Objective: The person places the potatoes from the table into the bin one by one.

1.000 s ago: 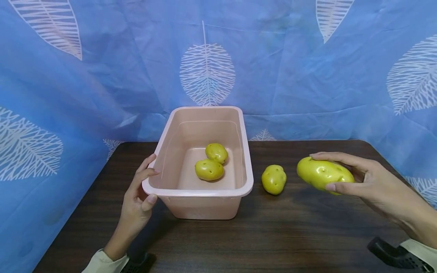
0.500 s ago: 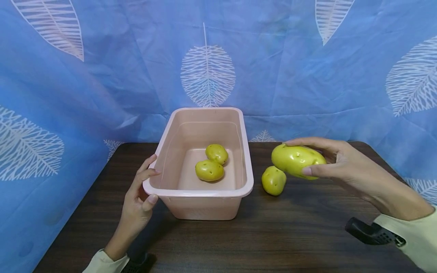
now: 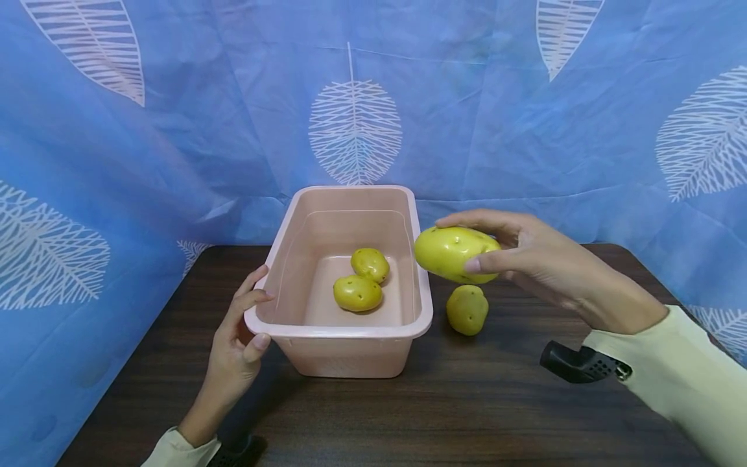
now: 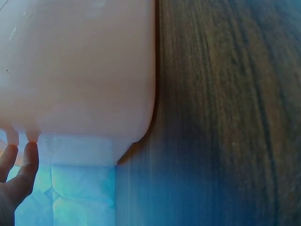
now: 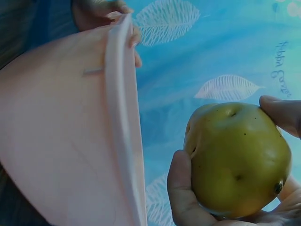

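Yellow-green and glossy, the large potato [image 3: 457,255] hangs in the air at the right side of the pink tub, its left end lined up with the rim in the head view, though the right wrist view shows a gap between the two. Its smooth, shiny skin could slip if the pinch loosens, and, held this low, it might knock the tub's rim [image 3: 421,285] should it travel sideways without more lift; a drop here would probably land on the small potato [image 3: 467,311] lying on the table below and set it rolling. Gripping the large potato is the right hand [image 3: 525,250], reaching in from the right with its thumb along the near side and its fingers over the top and far side, wrist raised off the table [image 3: 467,408]. Across the tub, the left hand [image 3: 233,344] holds the near left corner, thumb outside and fingertips over the edge, forearm slanting up from below. Inside lie the front potato [image 3: 358,294] and the back potato [image 3: 370,264], apparently touching. Behind everything hangs a blue leaf-print cloth [image 3: 455,117].
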The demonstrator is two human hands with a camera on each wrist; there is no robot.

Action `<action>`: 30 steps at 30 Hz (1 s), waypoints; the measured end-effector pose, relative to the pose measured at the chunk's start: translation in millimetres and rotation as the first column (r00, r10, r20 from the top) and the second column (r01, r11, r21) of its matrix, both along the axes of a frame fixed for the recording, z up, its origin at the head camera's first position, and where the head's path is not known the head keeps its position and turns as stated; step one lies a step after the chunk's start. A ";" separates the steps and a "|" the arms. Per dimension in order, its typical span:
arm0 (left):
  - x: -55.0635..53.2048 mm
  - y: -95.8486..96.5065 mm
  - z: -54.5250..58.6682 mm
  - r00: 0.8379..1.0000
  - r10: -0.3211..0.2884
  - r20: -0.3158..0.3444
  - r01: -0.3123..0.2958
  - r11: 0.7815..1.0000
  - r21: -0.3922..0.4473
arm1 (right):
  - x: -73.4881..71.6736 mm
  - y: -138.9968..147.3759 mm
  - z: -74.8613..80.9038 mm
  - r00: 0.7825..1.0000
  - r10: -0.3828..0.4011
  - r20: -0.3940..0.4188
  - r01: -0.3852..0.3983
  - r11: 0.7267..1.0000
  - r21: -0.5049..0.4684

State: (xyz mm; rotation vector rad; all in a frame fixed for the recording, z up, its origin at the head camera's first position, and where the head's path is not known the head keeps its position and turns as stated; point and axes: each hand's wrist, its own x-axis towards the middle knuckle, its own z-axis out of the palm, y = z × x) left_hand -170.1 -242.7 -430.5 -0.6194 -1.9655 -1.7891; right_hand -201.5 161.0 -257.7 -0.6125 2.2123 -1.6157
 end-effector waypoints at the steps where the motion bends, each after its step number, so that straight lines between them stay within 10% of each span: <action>1: 0.2 -0.4 0.5 1.000 0.003 0.003 -0.003 1.000 -0.004 | -2.3 -3.9 1.6 1.000 0.017 0.001 -0.017 1.000 -0.009; 18: 1.4 -5.2 2.6 1.000 0.015 -0.011 -0.015 1.000 -0.002 | -45.3 -91.6 27.2 0.981 0.112 0.155 -0.091 0.986 -0.138; 30: -0.7 -0.6 -3.0 0.999 0.001 -0.038 -0.002 1.000 -0.010 | -98.6 -142.3 10.9 0.961 0.041 0.274 0.008 0.985 -0.174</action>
